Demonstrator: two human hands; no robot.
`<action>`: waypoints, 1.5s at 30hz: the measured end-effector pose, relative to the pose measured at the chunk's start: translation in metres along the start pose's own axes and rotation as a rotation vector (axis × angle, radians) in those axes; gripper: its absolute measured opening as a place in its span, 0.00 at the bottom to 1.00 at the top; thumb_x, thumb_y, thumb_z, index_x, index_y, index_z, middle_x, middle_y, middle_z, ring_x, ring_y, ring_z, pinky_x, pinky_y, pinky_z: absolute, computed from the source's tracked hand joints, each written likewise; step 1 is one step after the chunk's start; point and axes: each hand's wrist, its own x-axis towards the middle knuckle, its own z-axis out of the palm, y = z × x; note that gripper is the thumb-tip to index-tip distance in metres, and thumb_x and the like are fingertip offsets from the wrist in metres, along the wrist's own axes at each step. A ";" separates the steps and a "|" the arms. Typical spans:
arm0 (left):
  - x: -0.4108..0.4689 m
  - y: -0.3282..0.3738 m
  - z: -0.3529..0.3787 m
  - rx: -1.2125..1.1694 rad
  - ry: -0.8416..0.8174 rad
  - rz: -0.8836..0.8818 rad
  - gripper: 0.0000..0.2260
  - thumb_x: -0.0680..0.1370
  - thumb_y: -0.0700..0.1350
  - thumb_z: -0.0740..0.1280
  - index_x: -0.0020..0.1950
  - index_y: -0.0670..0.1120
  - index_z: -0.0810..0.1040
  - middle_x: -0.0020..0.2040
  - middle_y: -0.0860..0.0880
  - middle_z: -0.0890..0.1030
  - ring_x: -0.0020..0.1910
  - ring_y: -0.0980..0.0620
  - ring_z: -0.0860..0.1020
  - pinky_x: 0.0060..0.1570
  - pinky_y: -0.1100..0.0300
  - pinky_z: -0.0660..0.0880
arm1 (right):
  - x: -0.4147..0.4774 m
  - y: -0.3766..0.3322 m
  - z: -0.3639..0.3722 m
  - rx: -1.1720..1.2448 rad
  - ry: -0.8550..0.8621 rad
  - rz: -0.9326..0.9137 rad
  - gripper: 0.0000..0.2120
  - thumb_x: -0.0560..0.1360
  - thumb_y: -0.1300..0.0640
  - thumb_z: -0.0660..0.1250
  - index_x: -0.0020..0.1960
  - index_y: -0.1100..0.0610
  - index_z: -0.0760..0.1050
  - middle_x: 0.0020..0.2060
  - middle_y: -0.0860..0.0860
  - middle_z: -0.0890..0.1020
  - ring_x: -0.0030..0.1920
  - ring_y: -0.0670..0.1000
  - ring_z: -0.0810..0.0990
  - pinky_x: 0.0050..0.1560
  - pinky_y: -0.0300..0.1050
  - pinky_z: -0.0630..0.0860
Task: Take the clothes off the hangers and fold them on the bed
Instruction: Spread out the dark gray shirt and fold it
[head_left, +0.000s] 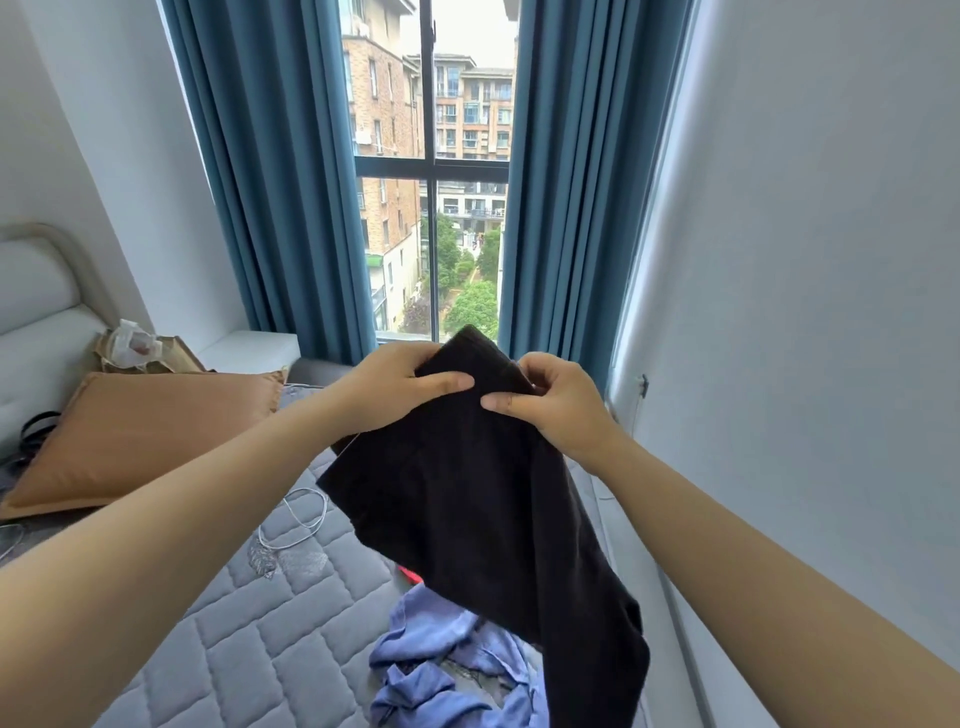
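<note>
Left hand (395, 387) and right hand (558, 400) pinch black garment (467, 493) above bed (270, 597).

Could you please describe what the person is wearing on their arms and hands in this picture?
Nothing shows on either: the left forearm and right forearm are bare with no sleeve in view, and the left hand and right hand carry no glove, watch, bracelet or visible ring.

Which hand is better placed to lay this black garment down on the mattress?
Likely the left hand: it grips the black fabric garment nearer the bare grey quilted mattress; the right hand is wall-side.
</note>
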 end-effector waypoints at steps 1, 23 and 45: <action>0.000 -0.001 0.001 -0.037 0.040 0.006 0.12 0.74 0.59 0.67 0.48 0.52 0.80 0.42 0.54 0.84 0.39 0.60 0.81 0.42 0.61 0.77 | 0.001 -0.001 -0.002 0.002 -0.003 0.007 0.11 0.68 0.58 0.78 0.42 0.62 0.78 0.37 0.58 0.81 0.40 0.57 0.82 0.49 0.55 0.79; 0.032 0.047 -0.039 0.139 0.112 0.106 0.09 0.78 0.47 0.67 0.57 0.47 0.78 0.50 0.50 0.81 0.50 0.53 0.79 0.51 0.60 0.74 | -0.062 0.126 -0.008 0.016 0.010 0.637 0.08 0.78 0.61 0.65 0.51 0.65 0.78 0.45 0.61 0.83 0.41 0.54 0.79 0.39 0.40 0.74; 0.021 0.040 -0.035 0.113 0.242 0.107 0.09 0.78 0.48 0.67 0.55 0.46 0.79 0.48 0.50 0.82 0.49 0.52 0.79 0.54 0.52 0.76 | -0.073 0.140 0.010 0.444 -0.199 1.113 0.40 0.73 0.27 0.53 0.69 0.58 0.69 0.65 0.55 0.76 0.67 0.56 0.70 0.72 0.65 0.48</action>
